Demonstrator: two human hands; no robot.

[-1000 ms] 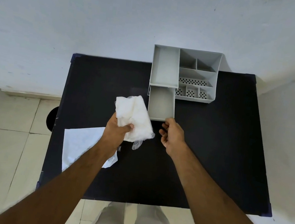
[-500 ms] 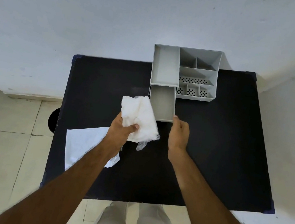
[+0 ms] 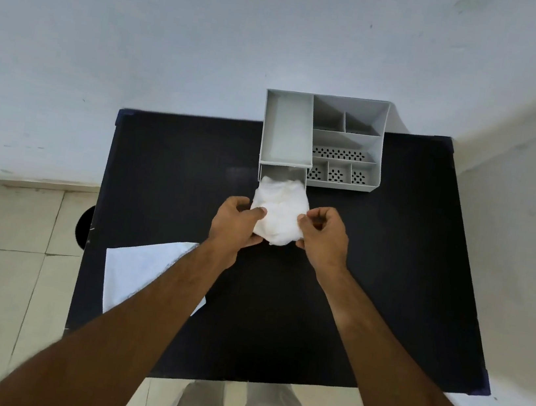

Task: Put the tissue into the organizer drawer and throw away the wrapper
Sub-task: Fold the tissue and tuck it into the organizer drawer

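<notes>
A grey organizer point(image 3: 348, 138) stands at the back of the black table point(image 3: 176, 162), its drawer point(image 3: 281, 172) pulled out toward me. A white bundle of tissue point(image 3: 280, 211) lies over the open drawer and hides most of it. My left hand point(image 3: 235, 223) grips the bundle's left side and my right hand point(image 3: 323, 234) pinches its right side. Whether the clear wrapper still covers the tissue I cannot tell.
A flat white sheet point(image 3: 140, 271) lies on the table's left front, partly under my left forearm. A dark round object point(image 3: 84, 227) shows on the floor beside the table's left edge. White walls close in behind and to the right.
My left hand carried the tissue bundle right and forward onto the open drawer. My right hand left the drawer front and took hold of the bundle's right side.
</notes>
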